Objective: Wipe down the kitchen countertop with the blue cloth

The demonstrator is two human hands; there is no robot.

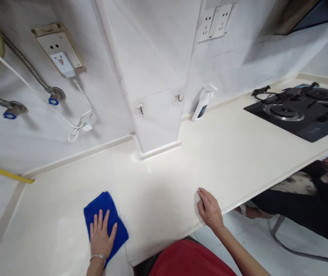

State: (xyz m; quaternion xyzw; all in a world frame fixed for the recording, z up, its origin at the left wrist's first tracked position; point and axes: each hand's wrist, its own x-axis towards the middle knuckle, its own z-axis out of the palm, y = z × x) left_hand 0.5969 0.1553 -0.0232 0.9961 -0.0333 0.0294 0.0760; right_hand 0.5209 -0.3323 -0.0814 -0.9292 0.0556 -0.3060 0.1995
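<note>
A folded blue cloth [119, 232] lies on the white countertop [164, 199] at the lower left. My left hand [102, 234] rests flat on top of it with the fingers spread, pressing it to the surface. A bracelet circles that wrist. To the right, near the counter's front edge, my right hand [209, 209] leans on the countertop. Its fingers are loosely bent with the index finger stretched forward, and nothing shows in it.
A white spray bottle [202, 105] stands against the wall behind the pillar [159, 126]. Further right sits a black gas stove [304, 126]. A yellow pipe [5, 171] enters at the left. Beyond the front edge, a seated person [299, 207] is partly visible.
</note>
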